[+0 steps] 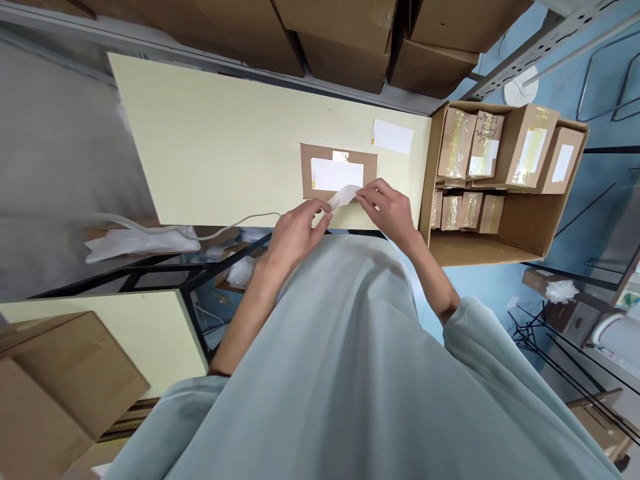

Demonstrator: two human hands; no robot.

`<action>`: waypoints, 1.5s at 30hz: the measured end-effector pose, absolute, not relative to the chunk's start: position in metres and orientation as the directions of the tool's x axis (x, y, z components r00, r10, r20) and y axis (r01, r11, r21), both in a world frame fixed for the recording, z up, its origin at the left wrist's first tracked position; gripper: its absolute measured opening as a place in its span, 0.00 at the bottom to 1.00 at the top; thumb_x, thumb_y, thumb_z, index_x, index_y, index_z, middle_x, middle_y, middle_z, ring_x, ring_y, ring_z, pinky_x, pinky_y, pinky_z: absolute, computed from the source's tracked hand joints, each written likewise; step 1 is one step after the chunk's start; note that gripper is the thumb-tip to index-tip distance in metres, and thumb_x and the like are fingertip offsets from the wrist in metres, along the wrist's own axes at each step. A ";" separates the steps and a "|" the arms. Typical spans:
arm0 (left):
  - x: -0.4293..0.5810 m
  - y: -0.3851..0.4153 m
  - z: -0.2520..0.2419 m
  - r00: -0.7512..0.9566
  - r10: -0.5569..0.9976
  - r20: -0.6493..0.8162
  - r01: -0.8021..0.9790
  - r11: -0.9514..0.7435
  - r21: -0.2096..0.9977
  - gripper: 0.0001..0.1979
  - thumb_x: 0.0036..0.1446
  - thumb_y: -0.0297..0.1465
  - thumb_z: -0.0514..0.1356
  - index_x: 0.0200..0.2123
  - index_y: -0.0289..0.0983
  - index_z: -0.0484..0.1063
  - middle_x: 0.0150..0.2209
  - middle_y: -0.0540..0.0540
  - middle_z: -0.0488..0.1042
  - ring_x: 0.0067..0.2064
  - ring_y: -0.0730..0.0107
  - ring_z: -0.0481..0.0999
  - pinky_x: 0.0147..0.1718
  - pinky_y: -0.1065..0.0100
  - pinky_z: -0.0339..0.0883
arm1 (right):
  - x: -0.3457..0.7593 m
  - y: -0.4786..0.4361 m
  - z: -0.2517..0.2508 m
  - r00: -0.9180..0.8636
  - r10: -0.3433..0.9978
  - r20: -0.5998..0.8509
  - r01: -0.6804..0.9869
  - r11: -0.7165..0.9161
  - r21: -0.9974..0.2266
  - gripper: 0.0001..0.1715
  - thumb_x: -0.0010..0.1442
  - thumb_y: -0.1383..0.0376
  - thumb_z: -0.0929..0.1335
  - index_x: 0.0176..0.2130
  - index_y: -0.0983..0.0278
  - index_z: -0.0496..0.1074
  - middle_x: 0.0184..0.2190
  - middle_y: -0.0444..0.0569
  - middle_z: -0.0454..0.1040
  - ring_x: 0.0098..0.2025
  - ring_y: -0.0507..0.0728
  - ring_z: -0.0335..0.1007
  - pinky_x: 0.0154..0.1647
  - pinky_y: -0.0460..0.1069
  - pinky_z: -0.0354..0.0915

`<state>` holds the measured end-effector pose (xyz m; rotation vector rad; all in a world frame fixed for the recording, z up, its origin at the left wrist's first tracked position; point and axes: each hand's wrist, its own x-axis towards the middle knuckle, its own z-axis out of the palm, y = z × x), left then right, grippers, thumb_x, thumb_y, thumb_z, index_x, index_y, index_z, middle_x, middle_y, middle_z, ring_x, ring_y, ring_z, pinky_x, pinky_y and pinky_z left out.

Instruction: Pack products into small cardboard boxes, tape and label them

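A thin strip of white paper (pixel 345 195) is stretched between my two hands, slightly curled. My left hand (pixel 301 230) pinches its left end between thumb and fingers. At the other end, the fingertips of my right hand (pixel 390 208) are closed on the strip. Just beyond lies a brown cardboard piece (pixel 307 171), flat on the pale yellow table, with a white label (pixel 337 175) on it. Clear tape shows at its upper edge. The strip overlaps the cardboard's near edge in view; whether it touches cannot be told.
Another white label (pixel 393 137) lies on the table (pixel 215 147) at the back right. To the right stands an open carton (pixel 520 248) holding several taped small boxes. Large cartons (pixel 345 60) line the shelf behind. A white cable (pixel 225 230) runs along the front left edge.
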<state>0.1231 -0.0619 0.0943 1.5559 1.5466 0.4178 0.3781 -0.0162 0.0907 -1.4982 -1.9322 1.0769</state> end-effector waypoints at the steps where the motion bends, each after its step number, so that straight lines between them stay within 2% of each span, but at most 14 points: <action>1: 0.122 -0.063 0.095 0.159 0.926 -0.343 0.627 0.173 0.760 0.09 0.72 0.41 0.62 0.49 0.46 0.80 0.53 0.42 0.88 0.51 0.51 0.88 0.50 0.57 0.79 | 0.378 -0.017 0.091 -0.311 0.945 -0.106 0.585 0.103 -0.804 0.15 0.82 0.53 0.70 0.45 0.56 0.84 0.47 0.49 0.82 0.40 0.55 0.77 0.43 0.50 0.72; 3: 0.120 -0.063 0.094 0.104 0.931 -0.350 0.594 0.224 0.773 0.11 0.71 0.40 0.65 0.52 0.46 0.79 0.54 0.42 0.87 0.52 0.52 0.88 0.51 0.58 0.80 | 0.377 -0.018 0.091 -0.320 0.940 -0.118 0.587 0.099 -0.804 0.14 0.82 0.54 0.71 0.44 0.57 0.82 0.47 0.49 0.81 0.38 0.55 0.76 0.42 0.50 0.71; 7: 0.110 -0.057 0.087 -0.161 0.938 -0.307 0.461 0.346 0.817 0.26 0.64 0.39 0.73 0.63 0.46 0.76 0.65 0.39 0.83 0.60 0.54 0.86 0.52 0.60 0.82 | 0.376 -0.018 0.093 -0.278 0.948 -0.156 0.572 0.033 -0.820 0.12 0.80 0.55 0.72 0.43 0.57 0.79 0.44 0.48 0.79 0.38 0.54 0.73 0.41 0.49 0.70; 8: 0.107 -0.055 0.083 -0.218 0.929 -0.300 0.426 0.367 0.827 0.27 0.63 0.38 0.74 0.63 0.46 0.75 0.66 0.39 0.82 0.60 0.55 0.86 0.51 0.61 0.83 | 0.376 -0.017 0.094 -0.269 0.948 -0.169 0.556 0.010 -0.831 0.12 0.79 0.55 0.73 0.42 0.58 0.79 0.42 0.47 0.78 0.37 0.54 0.73 0.42 0.49 0.71; 10: 0.101 -0.051 0.074 -0.275 0.909 -0.313 0.354 0.398 0.846 0.23 0.63 0.38 0.74 0.60 0.45 0.78 0.62 0.40 0.85 0.56 0.58 0.87 0.48 0.63 0.83 | 0.376 -0.016 0.096 -0.261 0.945 -0.198 0.510 -0.040 -0.860 0.13 0.77 0.55 0.75 0.41 0.58 0.78 0.41 0.46 0.78 0.36 0.53 0.72 0.43 0.50 0.72; 13: 0.097 -0.046 0.060 -0.265 0.890 -0.370 0.245 0.434 0.867 0.13 0.66 0.39 0.73 0.51 0.43 0.82 0.49 0.43 0.87 0.45 0.62 0.87 0.41 0.66 0.82 | 0.376 -0.014 0.098 -0.261 0.935 -0.242 0.420 -0.116 -0.900 0.15 0.74 0.53 0.76 0.39 0.58 0.78 0.40 0.46 0.78 0.35 0.53 0.71 0.42 0.51 0.73; 17: 0.098 -0.040 0.053 -0.250 0.885 -0.393 0.202 0.444 0.873 0.10 0.66 0.40 0.74 0.45 0.42 0.85 0.40 0.46 0.86 0.37 0.66 0.84 0.35 0.67 0.78 | 0.379 -0.012 0.097 -0.268 0.916 -0.300 0.323 -0.208 -0.923 0.20 0.71 0.47 0.78 0.38 0.58 0.77 0.37 0.45 0.78 0.34 0.53 0.72 0.40 0.52 0.73; 24: 0.097 -0.032 0.057 -0.236 0.910 -0.342 0.253 0.397 0.882 0.06 0.66 0.37 0.72 0.42 0.42 0.87 0.41 0.46 0.87 0.38 0.66 0.83 0.38 0.64 0.78 | 0.385 -0.010 0.092 -0.293 0.890 -0.350 0.232 -0.288 -0.929 0.26 0.67 0.41 0.80 0.37 0.58 0.76 0.32 0.43 0.75 0.31 0.52 0.70 0.34 0.51 0.71; 32: 0.095 -0.026 0.049 -0.220 0.909 -0.354 0.254 0.404 0.879 0.06 0.66 0.36 0.71 0.43 0.41 0.86 0.44 0.46 0.88 0.41 0.65 0.84 0.41 0.64 0.80 | 0.378 -0.011 0.113 -0.324 0.883 -0.339 0.215 -0.280 -0.935 0.21 0.66 0.48 0.81 0.36 0.59 0.77 0.34 0.43 0.75 0.33 0.52 0.70 0.37 0.52 0.71; 40: 0.101 -0.021 0.041 -0.127 0.908 -0.399 0.158 0.416 0.896 0.04 0.66 0.34 0.71 0.41 0.40 0.83 0.32 0.48 0.80 0.34 0.68 0.79 0.33 0.67 0.73 | 0.376 -0.011 0.118 -0.330 0.881 -0.339 0.231 -0.273 -0.934 0.22 0.66 0.47 0.82 0.35 0.59 0.77 0.35 0.43 0.76 0.35 0.53 0.70 0.39 0.52 0.71; 45: 0.098 -0.022 0.039 -0.106 0.912 -0.396 0.135 0.408 0.903 0.03 0.65 0.33 0.71 0.39 0.41 0.82 0.32 0.48 0.79 0.34 0.68 0.78 0.32 0.67 0.72 | 0.381 -0.008 0.099 -0.278 0.885 -0.373 0.244 -0.310 -0.919 0.23 0.66 0.45 0.82 0.37 0.58 0.78 0.33 0.43 0.75 0.33 0.53 0.71 0.37 0.51 0.72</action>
